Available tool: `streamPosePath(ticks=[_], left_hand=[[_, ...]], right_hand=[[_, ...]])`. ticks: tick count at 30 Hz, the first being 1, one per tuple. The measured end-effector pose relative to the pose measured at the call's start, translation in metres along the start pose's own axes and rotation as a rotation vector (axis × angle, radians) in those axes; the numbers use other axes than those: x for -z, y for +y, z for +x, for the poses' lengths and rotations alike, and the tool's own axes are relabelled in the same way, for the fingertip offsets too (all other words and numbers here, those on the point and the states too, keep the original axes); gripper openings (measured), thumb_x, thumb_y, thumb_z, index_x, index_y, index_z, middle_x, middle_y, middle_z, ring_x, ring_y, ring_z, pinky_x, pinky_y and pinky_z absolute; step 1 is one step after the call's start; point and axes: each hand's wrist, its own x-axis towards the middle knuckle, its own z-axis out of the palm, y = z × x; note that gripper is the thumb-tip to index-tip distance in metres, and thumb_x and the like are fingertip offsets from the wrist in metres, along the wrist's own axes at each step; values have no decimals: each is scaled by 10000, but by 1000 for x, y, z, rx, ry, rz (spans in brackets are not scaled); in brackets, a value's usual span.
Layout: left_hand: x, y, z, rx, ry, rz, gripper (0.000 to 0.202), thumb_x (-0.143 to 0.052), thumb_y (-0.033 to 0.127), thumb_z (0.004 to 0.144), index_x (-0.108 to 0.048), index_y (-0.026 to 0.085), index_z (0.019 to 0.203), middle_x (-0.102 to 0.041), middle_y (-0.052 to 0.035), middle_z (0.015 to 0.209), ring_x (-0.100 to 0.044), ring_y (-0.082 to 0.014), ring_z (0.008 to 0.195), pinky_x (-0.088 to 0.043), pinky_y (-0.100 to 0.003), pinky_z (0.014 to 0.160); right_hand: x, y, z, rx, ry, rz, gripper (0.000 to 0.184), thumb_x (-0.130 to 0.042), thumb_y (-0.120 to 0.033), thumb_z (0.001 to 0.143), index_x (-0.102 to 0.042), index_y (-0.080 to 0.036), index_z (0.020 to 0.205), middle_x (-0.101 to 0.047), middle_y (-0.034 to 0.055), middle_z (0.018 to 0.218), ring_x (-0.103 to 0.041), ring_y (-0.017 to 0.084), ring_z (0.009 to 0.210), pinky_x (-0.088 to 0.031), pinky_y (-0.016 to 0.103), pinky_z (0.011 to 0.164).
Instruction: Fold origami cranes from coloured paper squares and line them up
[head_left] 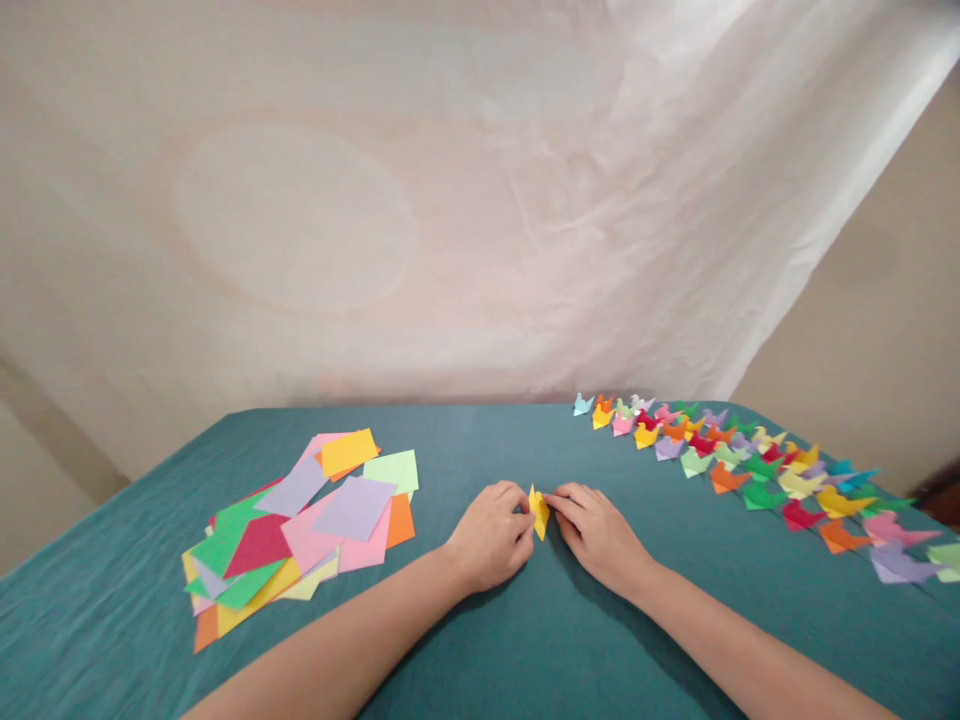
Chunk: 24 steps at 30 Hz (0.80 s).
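A small folded piece of yellow paper (pixel 539 513) stands between my two hands near the middle of the table. My left hand (pixel 491 535) is closed at its left side, with the thumb and curled fingers against the paper's edge. From the right, my right hand (pixel 598 530) pinches the paper's upper right edge with its fingertips. The paper shows a pointed top and a pointed bottom. Part of its left side is hidden by my left fingers.
Left of my hands lies a loose, overlapping pile of coloured paper sheets (pixel 352 510). Rows of folded paper birds (pixel 802 485) in many colours stand along the right side. A teal cloth (pixel 480 650) covers the table, and a pale hanging sheet (pixel 480 200) forms the backdrop.
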Motion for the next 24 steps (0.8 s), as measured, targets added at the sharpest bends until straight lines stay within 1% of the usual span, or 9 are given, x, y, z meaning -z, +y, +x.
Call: streamPosePath(ticks=[4, 7, 9, 14, 19, 24], left_hand=[[-5, -9, 0, 71, 74, -160, 238, -443, 187, 866, -664, 165, 781, -577, -56, 916, -509, -171, 913, -421, -304, 850], [-8, -14, 0, 124, 111, -253, 195, -469, 171, 849, -664, 176, 853, -586, -54, 957, -513, -168, 940, -421, -294, 863], [-10, -16, 0, 151, 122, -286, 193, -489, 161, 835, -654, 186, 930, -594, -50, 988, -515, -171, 962, -416, -300, 881], [-10, -16, 0, 171, 101, -275, 240, -526, 196, 825, -625, 217, 1043, -619, -42, 1034, -529, -194, 980, -398, -347, 903], [-9, -15, -1, 148, 83, -247, 246, -539, 226, 828, -612, 221, 1063, -627, -40, 1038, -539, -195, 986, -390, -366, 906], [-9, -15, -1, 136, 74, -228, 256, -565, 233, 820, -605, 212, 1072, -635, -41, 1025, -548, -195, 973, -399, -362, 894]], right_hand=[[0, 1, 1, 108, 35, -17, 230, -505, -157, 870, -623, -220, 1057, -631, 60, 1035, -554, 195, 937, -428, 340, 815], [-1, 1, 2, 187, 39, -64, 212, -521, -163, 869, -634, -233, 1035, -655, 50, 1009, -570, 184, 919, -428, 336, 815], [-2, 1, 3, 204, 34, -80, 202, -529, -166, 867, -636, -231, 1026, -663, 45, 989, -576, 179, 904, -427, 336, 814], [-1, 0, 3, 147, 40, -45, 182, -518, -157, 868, -652, -217, 975, -659, 51, 994, -570, 177, 924, -423, 330, 829], [5, -6, 2, 89, 13, 6, 191, -498, -172, 879, -657, -229, 968, -654, 43, 1006, -565, 178, 931, -419, 333, 831], [2, -8, 2, -35, 50, 35, 170, -504, -213, 873, -655, -234, 949, -659, 37, 959, -570, 181, 900, -420, 335, 801]])
